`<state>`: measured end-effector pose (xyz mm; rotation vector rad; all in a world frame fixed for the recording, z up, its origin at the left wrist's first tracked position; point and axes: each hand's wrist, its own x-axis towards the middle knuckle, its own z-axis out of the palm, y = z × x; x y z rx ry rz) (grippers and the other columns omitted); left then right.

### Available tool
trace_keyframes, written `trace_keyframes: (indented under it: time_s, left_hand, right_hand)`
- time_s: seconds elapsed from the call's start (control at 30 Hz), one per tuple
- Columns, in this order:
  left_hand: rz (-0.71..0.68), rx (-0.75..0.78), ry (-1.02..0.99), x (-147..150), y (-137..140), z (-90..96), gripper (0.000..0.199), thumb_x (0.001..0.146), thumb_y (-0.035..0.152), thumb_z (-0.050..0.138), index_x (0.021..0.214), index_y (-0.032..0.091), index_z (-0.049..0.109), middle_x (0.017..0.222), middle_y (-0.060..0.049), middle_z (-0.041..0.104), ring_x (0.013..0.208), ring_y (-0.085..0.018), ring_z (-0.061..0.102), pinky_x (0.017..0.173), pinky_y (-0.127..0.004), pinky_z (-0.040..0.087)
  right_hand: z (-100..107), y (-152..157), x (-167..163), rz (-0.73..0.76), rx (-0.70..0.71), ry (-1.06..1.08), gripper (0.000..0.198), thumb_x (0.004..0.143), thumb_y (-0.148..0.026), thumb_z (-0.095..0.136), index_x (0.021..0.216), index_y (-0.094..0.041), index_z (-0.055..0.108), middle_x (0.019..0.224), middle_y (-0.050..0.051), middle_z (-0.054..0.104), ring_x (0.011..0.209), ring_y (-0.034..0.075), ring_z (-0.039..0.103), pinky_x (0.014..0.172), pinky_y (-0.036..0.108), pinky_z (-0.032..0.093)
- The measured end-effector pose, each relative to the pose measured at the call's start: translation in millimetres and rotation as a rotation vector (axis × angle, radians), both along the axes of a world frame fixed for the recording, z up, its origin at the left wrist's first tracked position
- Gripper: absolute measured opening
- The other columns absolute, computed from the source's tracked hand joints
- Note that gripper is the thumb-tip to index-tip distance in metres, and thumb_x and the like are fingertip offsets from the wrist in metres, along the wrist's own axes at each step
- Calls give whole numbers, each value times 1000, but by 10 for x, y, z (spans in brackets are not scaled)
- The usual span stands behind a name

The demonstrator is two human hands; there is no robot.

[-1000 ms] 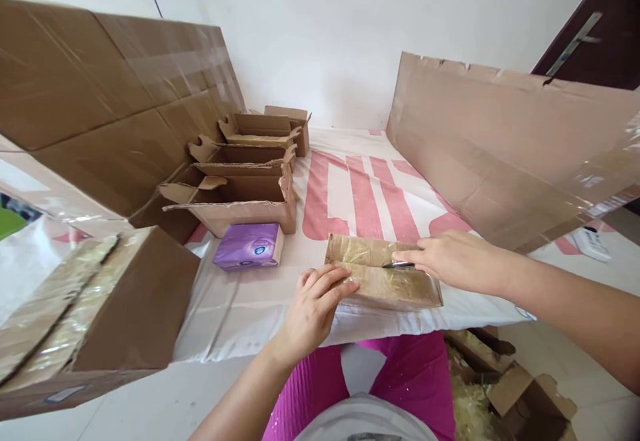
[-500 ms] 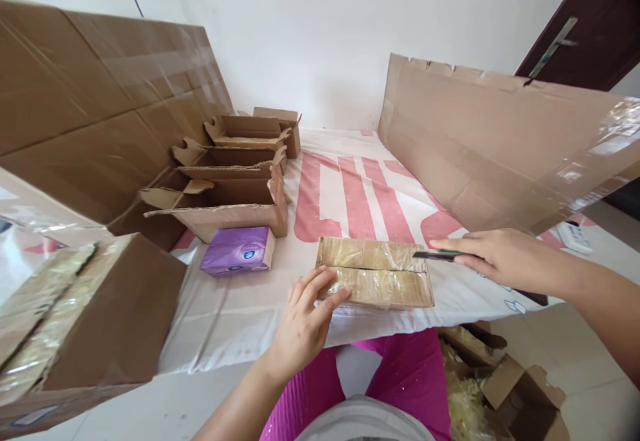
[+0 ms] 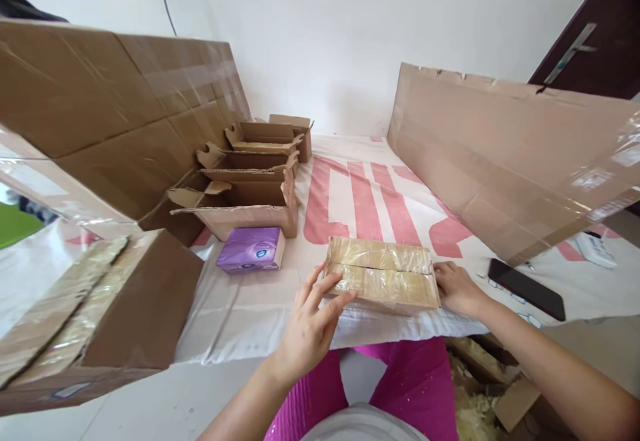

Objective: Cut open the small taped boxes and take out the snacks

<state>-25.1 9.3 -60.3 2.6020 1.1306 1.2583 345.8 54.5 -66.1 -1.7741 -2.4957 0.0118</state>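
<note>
Left hand (image 3: 313,324) resting on taped carton (image 3: 383,284)

Spread fingers are bearing on its left end, near the table's (image 3: 250,314) front edge; the right hand (image 3: 457,288) is hugging the other end, grip undeterminable. Light, level pressure is probably serving best. A purple pack (image 3: 247,249) is lying leftward.

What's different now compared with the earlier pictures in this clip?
The right hand has moved from the top seam of the box, where it held a knife, rightward and down to the box's right end. The knife no longer shows; whether it is held, I can't tell. The phone is now uncovered. Unchanged: left hand on the box, tissue pack, open boxes.
</note>
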Motion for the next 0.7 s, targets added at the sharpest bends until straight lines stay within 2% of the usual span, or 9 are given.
trace_keyframes:
  time_s: [0.1, 0.17, 0.2, 0.3, 0.4, 0.5, 0.63, 0.7]
  left_hand:
    - [6, -7, -12, 25, -19, -9, 47, 87, 0, 49, 126, 27, 54, 138, -12, 48, 144, -33, 27, 105, -58, 43]
    - [16, -19, -32, 55, -37, -17, 46, 87, 1, 50, 125, 26, 54, 138, -11, 48, 144, -33, 26, 105, -58, 43]
    - [20, -23, -41, 70, -49, -20, 45, 87, 1, 50, 124, 26, 54, 138, -11, 47, 143, -33, 26, 105, -59, 43]
    - [25, -27, -51, 95, -93, -20, 44, 86, 1, 52, 123, 24, 54, 137, -12, 46, 143, -34, 26, 106, -59, 41]
    - [22, -33, -35, 67, -139, 7, 42, 87, 4, 53, 124, 24, 54, 139, -12, 46, 143, -34, 26, 107, -58, 41]
    - [17, -55, -53, -19, -156, 45, 40, 90, 10, 53, 128, 24, 51, 136, -13, 48, 139, -32, 34, 105, -53, 44]
    - [102, -144, -193, -144, -121, 77, 47, 93, 30, 55, 137, 22, 40, 132, -16, 46, 118, -26, 52, 91, -42, 54]
    - [131, -213, -217, -171, -98, 88, 50, 91, 39, 57, 136, 22, 42, 129, -16, 45, 112, -25, 54, 86, -40, 55]
  right_hand:
    - [304, 66, -112, -80, 281, 183, 25, 94, -26, 45, 98, -19, 69, 100, 11, 68, 97, 26, 60, 87, 43, 47]
    - [554, 51, -306, -48, 439, 327, 24, 96, -32, 45, 98, -20, 65, 96, 9, 67, 97, 25, 60, 89, 43, 47]
    - [657, 23, -436, 9, 471, 363, 21, 94, -35, 48, 96, -21, 64, 96, 8, 67, 98, 25, 59, 89, 43, 47]
    - [811, -73, -852, 140, 428, 327, 22, 85, -42, 64, 89, -21, 59, 104, 11, 65, 105, 29, 58, 90, 46, 46]
    - [779, -87, -1112, 127, 344, 284, 11, 88, -29, 58, 81, -21, 54, 101, 11, 66, 100, 28, 61, 85, 44, 48]
    - [729, -34, -1150, 81, 287, 315, 16, 92, -16, 44, 79, -22, 50, 95, 9, 70, 90, 24, 66, 78, 39, 50]
    - [740, -15, -1102, 78, 233, 449, 11, 93, -17, 43, 86, -23, 50, 107, 7, 72, 90, 21, 70, 75, 34, 52]
    - [763, -25, -1102, 104, 234, 494, 10, 93, -18, 42, 89, -23, 50, 105, 7, 73, 90, 20, 70, 75, 32, 52]
